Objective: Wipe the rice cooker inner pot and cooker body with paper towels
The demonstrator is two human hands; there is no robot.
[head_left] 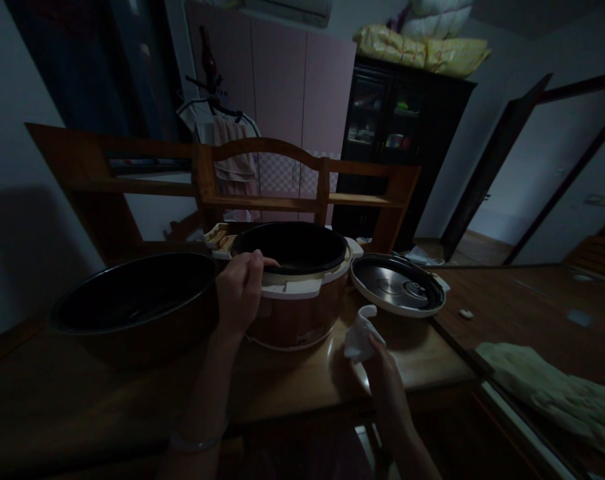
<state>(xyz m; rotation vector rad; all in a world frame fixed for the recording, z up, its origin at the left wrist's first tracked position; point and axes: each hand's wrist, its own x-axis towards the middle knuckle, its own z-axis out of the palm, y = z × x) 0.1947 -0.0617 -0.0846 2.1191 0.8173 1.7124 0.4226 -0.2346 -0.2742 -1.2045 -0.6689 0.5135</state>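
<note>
Head cam: L hand (pixel 240 287) at front L rim of cooker (pixel 295 310), btwn pot (pixel 137 307) and lid (pixel 397 285); grip unclear, fingers partly hidden. R hand (pixel 380 367) pinches white cloth (pixel 362 337), material indistinct. Pot interior dark; forearms cut off below.

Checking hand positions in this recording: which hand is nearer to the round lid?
Right. The right hand, holding a white cloth, is just in front of the lid; the left hand is at the cooker rim, left of the lid.

The cooker (pixel 287 317) is brown and cream, the bowl (pixel 137 300) black, the wardrobe (pixel 280 100) pink with checks.
</note>
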